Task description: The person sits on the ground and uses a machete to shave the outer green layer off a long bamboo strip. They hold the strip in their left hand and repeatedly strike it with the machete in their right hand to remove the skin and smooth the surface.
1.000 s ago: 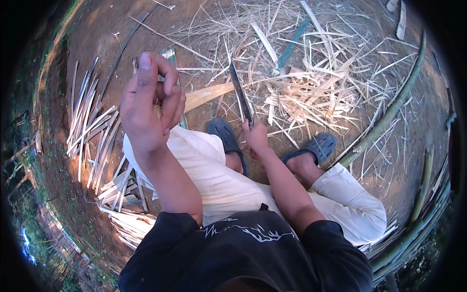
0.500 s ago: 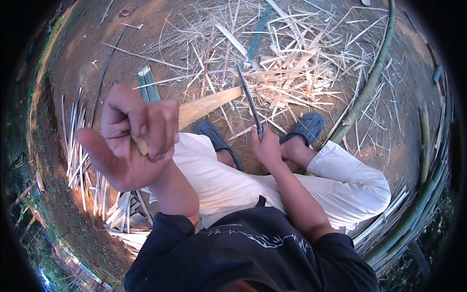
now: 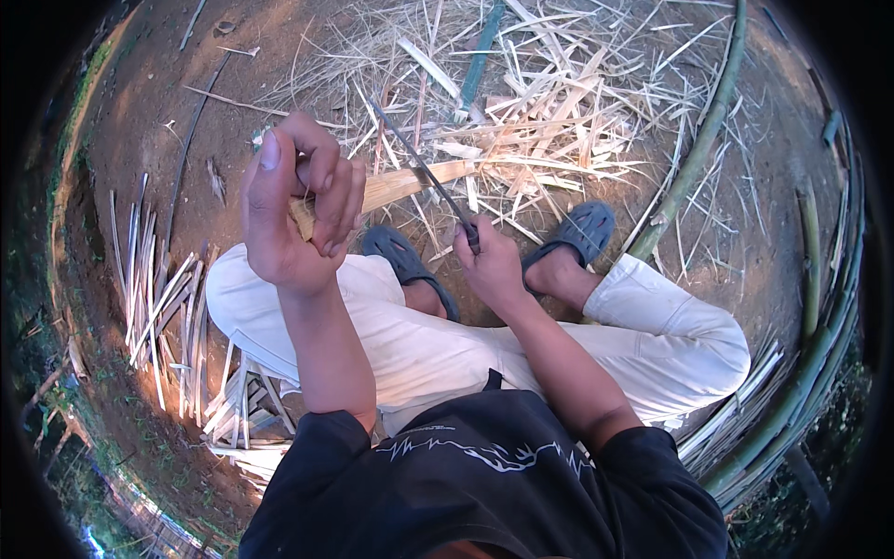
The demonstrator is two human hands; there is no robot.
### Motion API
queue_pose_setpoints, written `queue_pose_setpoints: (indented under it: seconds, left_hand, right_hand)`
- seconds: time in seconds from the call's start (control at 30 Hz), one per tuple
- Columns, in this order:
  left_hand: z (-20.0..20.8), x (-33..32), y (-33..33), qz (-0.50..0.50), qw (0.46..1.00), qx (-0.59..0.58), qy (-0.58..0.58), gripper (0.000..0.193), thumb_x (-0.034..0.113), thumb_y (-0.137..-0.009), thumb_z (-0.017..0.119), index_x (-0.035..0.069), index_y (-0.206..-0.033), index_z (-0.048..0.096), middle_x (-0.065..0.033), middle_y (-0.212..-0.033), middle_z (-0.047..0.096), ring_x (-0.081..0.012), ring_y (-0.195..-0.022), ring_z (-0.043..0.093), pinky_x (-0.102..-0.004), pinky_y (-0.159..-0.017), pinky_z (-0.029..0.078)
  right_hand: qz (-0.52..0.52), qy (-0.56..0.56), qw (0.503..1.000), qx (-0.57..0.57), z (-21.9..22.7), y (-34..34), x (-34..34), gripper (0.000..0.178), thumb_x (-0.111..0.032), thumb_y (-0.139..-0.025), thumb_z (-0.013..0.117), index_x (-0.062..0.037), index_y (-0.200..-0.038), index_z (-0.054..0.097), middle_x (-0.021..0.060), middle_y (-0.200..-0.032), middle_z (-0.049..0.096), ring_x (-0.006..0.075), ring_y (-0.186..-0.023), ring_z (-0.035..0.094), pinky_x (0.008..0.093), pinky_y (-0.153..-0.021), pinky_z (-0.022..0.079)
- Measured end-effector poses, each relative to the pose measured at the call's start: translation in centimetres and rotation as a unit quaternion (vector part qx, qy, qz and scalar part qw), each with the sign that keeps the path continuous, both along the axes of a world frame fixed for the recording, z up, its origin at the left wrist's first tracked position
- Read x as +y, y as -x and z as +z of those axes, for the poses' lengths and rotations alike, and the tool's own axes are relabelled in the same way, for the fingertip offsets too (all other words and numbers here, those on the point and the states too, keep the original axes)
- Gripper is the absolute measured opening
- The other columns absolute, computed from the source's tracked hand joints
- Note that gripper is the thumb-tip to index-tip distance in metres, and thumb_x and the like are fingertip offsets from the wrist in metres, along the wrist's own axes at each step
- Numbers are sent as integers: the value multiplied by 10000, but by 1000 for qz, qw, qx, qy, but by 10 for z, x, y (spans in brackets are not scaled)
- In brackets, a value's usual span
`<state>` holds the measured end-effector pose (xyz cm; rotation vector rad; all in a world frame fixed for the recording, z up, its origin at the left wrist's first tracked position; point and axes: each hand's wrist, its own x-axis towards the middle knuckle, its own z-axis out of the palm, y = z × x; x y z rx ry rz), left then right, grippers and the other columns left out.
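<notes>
A: Light?
B: Daylight; warm sunlit patches on left-hand sticks [image 3: 250, 455] and ground [image 3: 182, 419]; foliage [image 3: 70, 466] at lower left dim; one blue-white glare spot [image 3: 93, 541].
A: Distortion?
B: Fisheye; rim bowed, corners black.
A: Sharpness?
B: Shavings [image 3: 568, 140] fairly crisp; outer edges soft.

Brown earth ground [image 3: 223, 121], patches of daylight; green foliage [image 3: 82, 470] lower left.

The wooden strip [image 3: 402, 185] is golden tan with fine lengthwise grain; the knife [image 3: 421, 165] is dark grey. The shirt [image 3: 410, 508] is black with a white zigzag print, the trousers [image 3: 438, 359] off-white, the clogs [image 3: 589, 229] slate blue, the shavings [image 3: 559, 135] cream to tan, the pole [image 3: 705, 140] green.
</notes>
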<state>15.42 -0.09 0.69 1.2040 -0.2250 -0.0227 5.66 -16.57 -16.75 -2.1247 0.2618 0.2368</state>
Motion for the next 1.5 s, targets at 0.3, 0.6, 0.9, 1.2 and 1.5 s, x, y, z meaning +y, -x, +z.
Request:
queue_pose_setpoints:
  seconds: [0.3,0.6,0.9,1.2,1.5]
  left_hand:
    - [-3,-2,-11,48,999,21,7,370,312,-1040,296,127,-729,371,60,-375,251,-51,-282,161,-197,-387,235]
    - [-5,12,-11,34,998,39,43,377,290,-1021,351,79,-712,397,28,-421,276,-47,-299,176,-209,-333,210]
    - [-6,8,-21,104,991,47,71,372,294,-1015,382,82,-709,398,32,-405,258,-57,-298,155,-217,-342,201]
    - [-3,17,-24,129,989,59,49,355,306,-1026,344,114,-731,396,39,-376,243,-77,-277,144,-229,-372,235]
    - [-4,13,-17,113,991,67,41,337,289,-1023,353,112,-739,396,37,-385,244,-80,-290,153,-226,-390,243]
  right_hand:
    - [-17,83,990,116,-53,6,-10,307,-309,-921,544,-3,-926,571,230,-785,660,437,-704,646,511,-645,516]
    - [-95,72,986,120,-78,12,13,302,-289,-925,545,0,-1001,585,231,-789,659,402,-765,660,491,-697,509]
    - [13,23,998,53,-8,-15,8,288,-274,-916,540,12,-927,571,254,-773,646,446,-741,641,518,-699,499]
    - [-54,111,984,127,-103,7,-29,300,-289,-889,563,10,-899,587,247,-731,638,435,-708,638,525,-671,492]
    - [-34,102,988,109,-74,18,-8,309,-279,-908,568,17,-998,573,247,-805,652,418,-748,650,484,-672,515]
